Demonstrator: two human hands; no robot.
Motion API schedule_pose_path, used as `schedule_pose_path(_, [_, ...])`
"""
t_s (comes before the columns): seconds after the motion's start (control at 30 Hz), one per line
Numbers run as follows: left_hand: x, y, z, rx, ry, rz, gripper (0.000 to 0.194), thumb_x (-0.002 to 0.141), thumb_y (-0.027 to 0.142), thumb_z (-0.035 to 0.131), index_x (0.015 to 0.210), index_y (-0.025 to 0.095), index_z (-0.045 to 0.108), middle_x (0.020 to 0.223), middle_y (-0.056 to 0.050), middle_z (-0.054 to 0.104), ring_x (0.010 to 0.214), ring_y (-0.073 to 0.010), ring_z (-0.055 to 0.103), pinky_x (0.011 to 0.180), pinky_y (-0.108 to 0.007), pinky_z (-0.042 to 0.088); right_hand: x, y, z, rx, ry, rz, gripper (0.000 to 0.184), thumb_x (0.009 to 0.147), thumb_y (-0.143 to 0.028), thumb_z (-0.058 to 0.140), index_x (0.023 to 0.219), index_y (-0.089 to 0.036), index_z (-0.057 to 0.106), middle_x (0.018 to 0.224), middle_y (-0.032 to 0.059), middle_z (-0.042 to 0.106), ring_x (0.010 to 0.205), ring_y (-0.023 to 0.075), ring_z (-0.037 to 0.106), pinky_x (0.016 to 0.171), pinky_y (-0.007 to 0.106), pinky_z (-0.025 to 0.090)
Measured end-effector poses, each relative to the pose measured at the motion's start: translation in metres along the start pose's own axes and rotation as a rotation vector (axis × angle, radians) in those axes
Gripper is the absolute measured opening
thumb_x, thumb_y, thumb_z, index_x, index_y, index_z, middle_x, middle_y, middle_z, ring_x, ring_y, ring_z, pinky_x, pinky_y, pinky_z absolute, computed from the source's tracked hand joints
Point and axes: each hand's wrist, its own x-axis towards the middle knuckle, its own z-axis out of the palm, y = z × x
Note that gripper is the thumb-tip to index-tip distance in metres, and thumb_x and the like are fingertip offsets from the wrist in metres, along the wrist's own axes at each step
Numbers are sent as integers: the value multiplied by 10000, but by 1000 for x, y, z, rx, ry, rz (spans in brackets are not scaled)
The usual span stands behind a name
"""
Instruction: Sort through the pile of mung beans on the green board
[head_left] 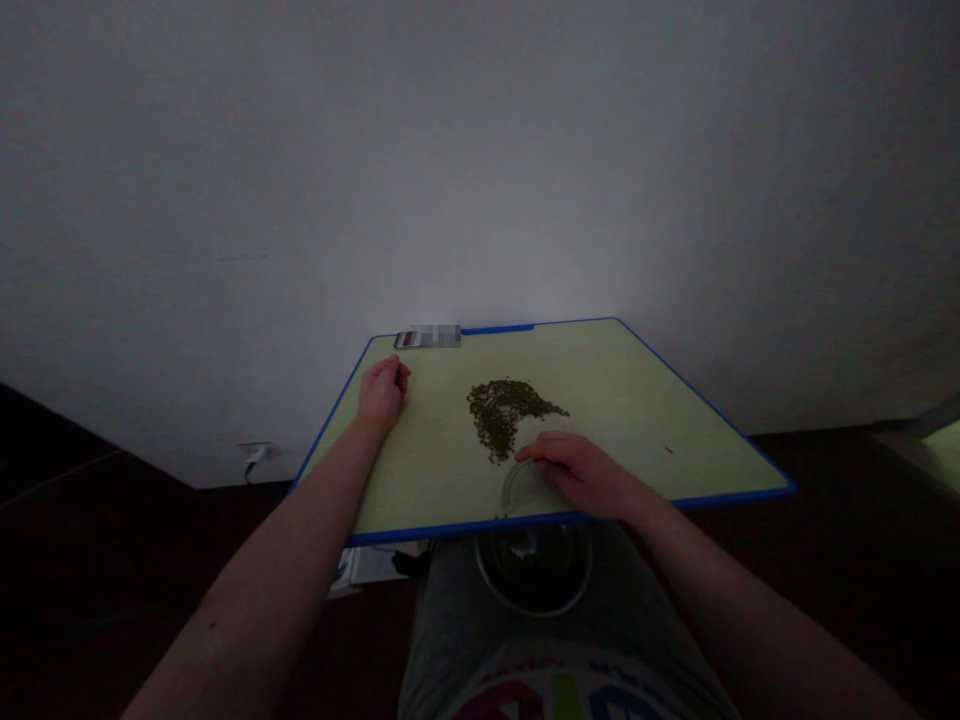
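My right hand (574, 470) is closed on a clear plastic protractor (513, 487), its curved edge lying at the tabletop near the front. Just beyond it is a loose pile of small greenish-brown beans or seeds (493, 420), spread thinly with a tail to the right. My left hand (384, 390) rests at the left side of the tabletop, fingers curled, with nothing visible in them. Below the front edge, a round metal-rimmed bowl (532, 570) sits on my lap; its dark contents are hard to make out.
The pale folding table (637, 400) has a blue edge and stands against a grey wall. A phone-like flat object (411, 340), partly blurred, lies at the back left. A small brown sliver (668, 449) is on the right. A plug with a cable (256, 458) is at the wall.
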Motion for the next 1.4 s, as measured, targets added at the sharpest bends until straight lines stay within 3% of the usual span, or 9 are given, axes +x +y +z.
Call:
schedule_pose_path(0.5, [-4,6,2,22,22,-26,333,743,447,433,572,170,504,411,33,397,348,-77,342,343,-212,245,-3,5,-1,27,-15,-18,306,811,-98,409,1041,-188,590,963,54,615,895,147,548,809,301,418])
schedule_pose_path(0.63, [-2,4,2,13,17,-23,337,740,453,436,572,169,507,410,33,404,348,-76,344,349,-211,253,4,0,2,30,9,-34,302,823,-110,396,1044,-186,587,964,60,609,901,149,541,813,305,415])
schedule_pose_path(0.9, [0,1,1,15,20,-22,341,733,470,437,579,174,507,420,32,405,357,-81,350,349,-213,254,18,-7,9,26,-66,-115,342,818,-76,371,1065,-184,582,905,58,578,876,144,519,794,297,412])
schedule_pose_path(1.4, [-1,1,0,28,8,-6,338,740,458,425,573,176,506,418,32,404,353,-80,342,351,-217,248,-16,-1,-8,32,-21,12,302,825,-120,397,1035,-207,594,899,47,595,863,150,537,776,297,416])
